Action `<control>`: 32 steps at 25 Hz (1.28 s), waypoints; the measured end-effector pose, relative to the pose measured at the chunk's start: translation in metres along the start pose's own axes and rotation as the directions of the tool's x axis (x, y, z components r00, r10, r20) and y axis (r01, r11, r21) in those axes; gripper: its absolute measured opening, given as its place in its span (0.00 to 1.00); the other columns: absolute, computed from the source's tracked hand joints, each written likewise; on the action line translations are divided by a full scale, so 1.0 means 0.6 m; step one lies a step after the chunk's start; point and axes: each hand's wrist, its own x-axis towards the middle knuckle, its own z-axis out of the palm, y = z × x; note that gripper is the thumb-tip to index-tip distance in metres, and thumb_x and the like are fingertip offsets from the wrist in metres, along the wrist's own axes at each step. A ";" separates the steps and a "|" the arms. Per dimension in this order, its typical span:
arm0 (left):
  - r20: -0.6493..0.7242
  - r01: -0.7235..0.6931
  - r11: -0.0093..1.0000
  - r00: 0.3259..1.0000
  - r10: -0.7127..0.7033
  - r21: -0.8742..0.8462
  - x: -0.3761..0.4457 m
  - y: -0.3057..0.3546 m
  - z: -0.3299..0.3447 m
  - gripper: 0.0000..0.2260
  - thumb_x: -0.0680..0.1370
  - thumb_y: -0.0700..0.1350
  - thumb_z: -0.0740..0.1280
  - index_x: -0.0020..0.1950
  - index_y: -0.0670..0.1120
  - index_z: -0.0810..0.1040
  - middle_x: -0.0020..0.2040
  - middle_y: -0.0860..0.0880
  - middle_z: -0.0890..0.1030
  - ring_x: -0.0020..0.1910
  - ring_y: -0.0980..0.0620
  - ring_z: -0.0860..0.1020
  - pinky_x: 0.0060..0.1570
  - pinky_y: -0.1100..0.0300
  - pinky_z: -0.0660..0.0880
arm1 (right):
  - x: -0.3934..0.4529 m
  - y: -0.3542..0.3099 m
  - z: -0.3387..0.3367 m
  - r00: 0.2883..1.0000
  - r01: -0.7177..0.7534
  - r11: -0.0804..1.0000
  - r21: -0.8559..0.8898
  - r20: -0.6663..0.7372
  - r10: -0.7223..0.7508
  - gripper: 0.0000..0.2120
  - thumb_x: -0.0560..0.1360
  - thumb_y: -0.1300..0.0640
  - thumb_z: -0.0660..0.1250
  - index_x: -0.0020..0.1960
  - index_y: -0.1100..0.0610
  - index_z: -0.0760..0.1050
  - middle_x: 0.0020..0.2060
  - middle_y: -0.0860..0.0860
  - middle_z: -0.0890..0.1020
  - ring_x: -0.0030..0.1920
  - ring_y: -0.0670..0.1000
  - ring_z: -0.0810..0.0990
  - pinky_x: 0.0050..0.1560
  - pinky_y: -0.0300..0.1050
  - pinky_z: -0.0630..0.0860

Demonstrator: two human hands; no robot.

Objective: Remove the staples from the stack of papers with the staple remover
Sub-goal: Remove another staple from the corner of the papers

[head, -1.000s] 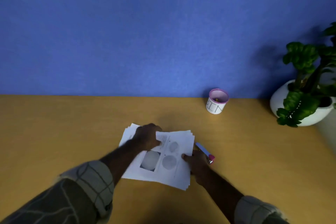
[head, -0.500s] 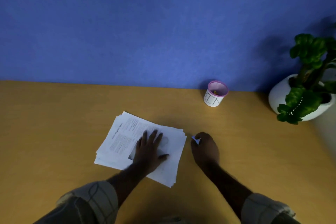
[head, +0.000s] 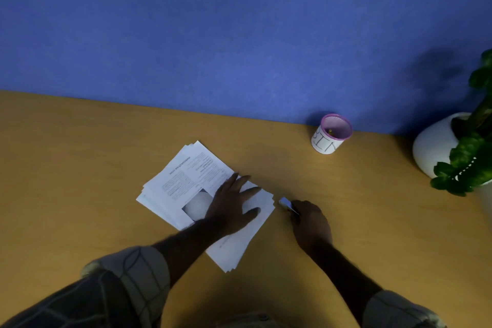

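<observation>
A stack of white printed papers (head: pixel 186 178) lies slanted on the wooden desk (head: pixel 80 168). My left hand (head: pixel 231 202) presses flat on the right part of the stack, fingers spread and straight. Just right of the papers' corner, my right hand (head: pixel 310 224) grips the staple remover (head: pixel 286 204), whose light blue tip sticks out toward the stack. The rest of the tool is hidden in my fist. No staple is clear enough to make out.
A small pink-rimmed mesh cup labelled BIN (head: pixel 331 133) stands at the back by the blue wall. A white pot with a green plant (head: pixel 452 149) sits at the far right edge.
My left hand slid from the stack's top to its right part and flattened. My right hand picked up the staple remover. The papers have turned and shifted left.
</observation>
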 end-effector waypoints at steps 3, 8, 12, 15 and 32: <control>0.017 -0.030 0.999 0.999 0.030 0.029 0.013 0.014 0.030 0.24 0.78 0.63 0.60 0.74 0.59 0.68 0.79 0.51 0.62 0.80 0.46 0.54 0.76 0.43 0.55 | 0.001 -0.010 0.000 0.988 0.155 0.988 0.004 0.025 -0.155 0.15 0.78 0.55 0.63 0.64 0.49 0.75 0.52 0.49 0.82 0.50 0.50 0.78 0.46 0.41 0.71; -0.034 -0.090 0.989 0.995 0.094 0.121 0.006 0.005 0.059 0.25 0.78 0.64 0.57 0.75 0.60 0.64 0.79 0.49 0.61 0.79 0.44 0.55 0.76 0.45 0.54 | 0.005 -0.015 0.002 0.966 0.256 0.966 -0.035 -0.017 -0.256 0.15 0.75 0.58 0.68 0.61 0.50 0.78 0.49 0.50 0.84 0.48 0.51 0.79 0.44 0.43 0.74; -0.044 -0.084 0.989 0.995 0.090 0.123 0.007 0.002 0.063 0.26 0.78 0.65 0.58 0.75 0.60 0.64 0.79 0.50 0.60 0.80 0.44 0.55 0.76 0.44 0.55 | 0.016 -0.020 0.000 0.946 0.324 0.945 -0.044 -0.021 -0.325 0.15 0.72 0.62 0.72 0.58 0.51 0.80 0.45 0.51 0.84 0.44 0.52 0.79 0.41 0.47 0.77; -0.035 -0.085 0.987 0.995 0.091 0.133 0.006 0.002 0.066 0.26 0.78 0.65 0.58 0.75 0.60 0.64 0.80 0.49 0.60 0.80 0.43 0.55 0.76 0.44 0.55 | 0.018 -0.025 0.003 0.934 0.358 0.931 -0.067 -0.001 -0.358 0.14 0.73 0.61 0.71 0.58 0.52 0.80 0.45 0.51 0.83 0.45 0.52 0.79 0.42 0.47 0.77; -0.048 -0.082 0.986 0.995 0.090 0.144 0.008 0.005 0.067 0.26 0.78 0.65 0.58 0.75 0.59 0.65 0.79 0.50 0.62 0.79 0.45 0.56 0.76 0.45 0.56 | 0.010 -0.046 0.021 0.959 0.285 0.955 -0.084 0.029 -0.283 0.14 0.76 0.57 0.68 0.61 0.53 0.78 0.42 0.50 0.81 0.40 0.43 0.72 0.38 0.37 0.68</control>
